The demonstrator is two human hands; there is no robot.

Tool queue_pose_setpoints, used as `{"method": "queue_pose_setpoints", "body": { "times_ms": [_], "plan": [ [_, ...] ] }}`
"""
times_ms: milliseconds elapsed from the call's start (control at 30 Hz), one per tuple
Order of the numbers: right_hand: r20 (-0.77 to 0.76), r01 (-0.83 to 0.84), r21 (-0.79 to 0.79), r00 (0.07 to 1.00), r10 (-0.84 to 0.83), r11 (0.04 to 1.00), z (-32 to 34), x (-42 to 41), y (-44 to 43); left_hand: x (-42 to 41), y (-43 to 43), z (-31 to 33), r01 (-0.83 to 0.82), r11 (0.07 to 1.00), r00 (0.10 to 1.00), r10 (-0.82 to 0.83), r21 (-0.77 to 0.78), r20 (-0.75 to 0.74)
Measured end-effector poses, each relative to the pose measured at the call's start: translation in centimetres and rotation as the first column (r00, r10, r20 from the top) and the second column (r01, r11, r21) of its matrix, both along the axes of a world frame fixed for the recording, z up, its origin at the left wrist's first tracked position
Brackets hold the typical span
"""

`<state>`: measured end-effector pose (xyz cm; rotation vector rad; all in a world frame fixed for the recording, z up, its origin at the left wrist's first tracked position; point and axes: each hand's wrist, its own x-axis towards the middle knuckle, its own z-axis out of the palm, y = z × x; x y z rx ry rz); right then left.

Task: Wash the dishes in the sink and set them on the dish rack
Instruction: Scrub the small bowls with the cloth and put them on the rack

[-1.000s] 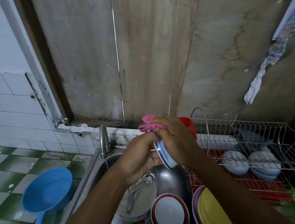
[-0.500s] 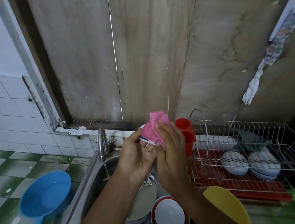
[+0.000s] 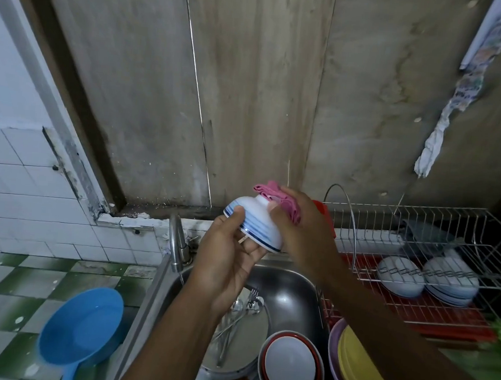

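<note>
Nearest, at the near right, a yellow plate (image 3: 357, 375) is stacked in a purple tub (image 3: 334, 346). A red-rimmed bowl (image 3: 289, 366) is left just beside it in the sink (image 3: 290, 283), next to a plate (image 3: 247, 333) with forks and spoons piled on it, so plenty is still to be washed.

Above the sink the blue-striped bowl (image 3: 255, 223) is held up. It's cupped from below by the left hand (image 3: 225, 265), thumb hooked over the rim and fingers curled under. A pink cloth (image 3: 275, 197) is bunched in the curled fingers of the right hand (image 3: 303, 230) and pressed onto the bowl's foot.

Half a second back the bowl was mostly hidden behind the cloth. Now it's been flipped mouth-down and the bottom is being scrubbed, so soaping looks nearly done, with a rinse at the tap (image 3: 176, 241) probably next.

Farther right, the dish rack (image 3: 406, 206) is already loaded with a few bowls (image 3: 401, 276).
</note>
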<state>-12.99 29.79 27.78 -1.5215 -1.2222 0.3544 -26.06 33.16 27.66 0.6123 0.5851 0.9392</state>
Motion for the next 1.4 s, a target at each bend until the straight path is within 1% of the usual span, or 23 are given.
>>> {"method": "queue_pose_setpoints", "body": {
  "times_ms": [67,167,233,333,400,433,500,533,667,700,767,800,867,900,933,967,1033,1067,1100,1200,1267,1333,1400],
  "plan": [
    [0.016,-0.044,-0.007,0.999,0.044,0.999,-0.4,0.4,-0.4,0.0,0.1,0.3,-0.01,1.0,1.0,0.01,0.003,0.007],
    [-0.103,-0.001,-0.043,0.995,-0.003,0.999,-0.3,1.6,-0.1,0.1,-0.2,0.2,-0.012,1.0,1.0,0.012,-0.005,0.005],
    [-0.007,0.09,-0.002,0.996,-0.09,0.996,-0.4,0.7,-0.1,0.6,-0.3,-0.1,-0.042,0.999,0.999,0.042,-0.018,0.004],
    [0.216,0.122,0.113,0.966,-0.144,0.986,-1.0,-2.4,-1.1,1.0,0.0,0.0,-0.115,0.991,0.992,0.118,-0.071,0.051],
    [0.253,0.13,0.125,0.955,-0.158,0.984,-1.6,-2.8,-1.2,1.3,0.1,0.1,-0.107,0.985,0.984,0.124,-0.133,0.125],
    [0.204,0.166,0.137,0.96,-0.192,0.977,-1.8,-2.6,-0.8,1.4,-0.1,0.1,-0.099,0.983,0.98,0.123,-0.152,0.154],
    [-0.005,0.259,0.152,0.965,-0.261,0.954,-1.7,-2.7,-0.2,1.9,-0.4,0.3,-0.097,0.981,0.976,0.127,-0.168,0.179],
    [-0.067,0.274,0.171,0.961,-0.267,0.946,-1.6,-3.4,-0.1,2.1,-0.4,0.5,-0.086,0.98,0.976,0.119,-0.178,0.182],
    [-0.03,0.261,0.223,0.965,-0.261,0.939,-2.5,-6.6,-0.9,1.8,-0.1,0.9,-0.02,0.976,0.978,0.064,-0.217,0.199],
    [-0.096,0.274,0.221,0.961,-0.258,0.936,-2.4,-6.4,-0.9,1.6,-0.2,0.9,-0.023,0.978,0.977,0.066,-0.206,0.205],
    [-0.332,0.271,0.117,0.917,-0.22,0.955,-1.8,-4.6,0.0,1.0,-0.7,0.4,-0.052,0.983,0.977,0.087,-0.177,0.194],
    [-0.437,0.225,0.018,0.878,-0.194,0.974,-1.4,-3.1,0.8,0.6,-0.8,0.1,-0.043,0.985,0.979,0.075,-0.167,0.188],
    [-0.581,0.005,-0.152,0.808,-0.094,0.988,-0.5,-0.1,1.6,-0.4,-1.0,-0.2,0.015,0.989,0.988,0.008,-0.148,0.157],
    [-0.611,-0.121,-0.224,0.79,-0.043,0.967,0.0,1.2,1.7,-0.8,-1.1,-0.3,0.059,0.989,0.991,-0.041,-0.136,0.13],
    [-0.598,-0.216,-0.312,0.801,-0.015,0.925,0.8,2.1,1.9,-1.2,-1.1,-0.4,0.108,0.987,0.991,-0.096,-0.123,0.096],
    [-0.524,-0.255,-0.409,0.852,0.003,0.876,1.6,2.8,2.0,-1.3,-1.1,-0.6,0.161,0.981,0.986,-0.156,-0.11,0.051],
    [-0.277,-0.256,-0.568,0.954,0.111,0.783,3.2,2.8,2.7,-1.3,-1.1,-0.6,0.237,0.966,0.971,-0.24,-0.101,-0.019],
    [-0.111,-0.224,-0.626,0.974,0.199,0.747,4.2,2.4,2.9,-1.0,-1.2,-0.6,0.265,0.959,0.963,-0.269,-0.101,-0.029],
    [0.014,-0.213,-0.665,0.955,0.297,0.715,5.0,1.6,3.3,-0.9,-1.0,-0.6,0.276,0.956,0.96,-0.279,-0.099,-0.025],
    [0.359,-0.063,-0.704,0.828,0.431,0.708,5.5,-0.2,4.0,-0.6,-0.8,-0.7,0.276,0.951,0.961,-0.267,-0.141,0.077],
    [0.573,0.044,-0.667,0.669,0.474,0.744,5.8,-1.5,3.4,-0.8,-0.7,-0.9,0.274,0.943,0.951,-0.237,-0.189,0.2],
    [0.724,0.06,-0.539,0.543,0.425,0.84,5.4,-2.1,2.3,-0.8,-1.1,-1.0,0.267,0.939,0.931,-0.193,-0.218,0.309],
    [0.843,-0.034,-0.326,0.442,0.307,0.945,4.4,-2.2,1.0,-0.6,-1.6,-1.1,0.248,0.939,0.906,-0.138,-0.239,0.399]
  ]
}}
